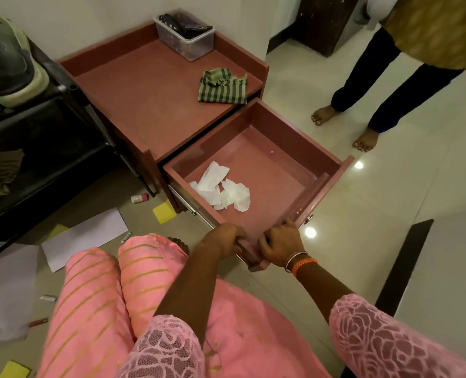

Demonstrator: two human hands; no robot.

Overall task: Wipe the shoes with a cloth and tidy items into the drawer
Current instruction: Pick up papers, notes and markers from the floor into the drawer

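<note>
The reddish-brown drawer (323, 186) of the bedside cabinet (144, 99) stands pulled out wide. Crumpled white tissue (222, 188) lies inside it near the left wall. My left hand (222, 238) and my right hand (281, 242) both grip the drawer's front panel, fingers curled over its top edge. A green striped cloth (222, 87) lies folded on the cabinet top near its right edge. Pale shoes (13, 77) sit on the dark rack at the far left.
A clear plastic box (185, 36) holding dark items stands at the cabinet's back. White papers (87, 236), yellow notes (164, 211), a small bottle (139, 198) and pens litter the floor on the left. Another person's bare feet (363, 139) stand to the drawer's right.
</note>
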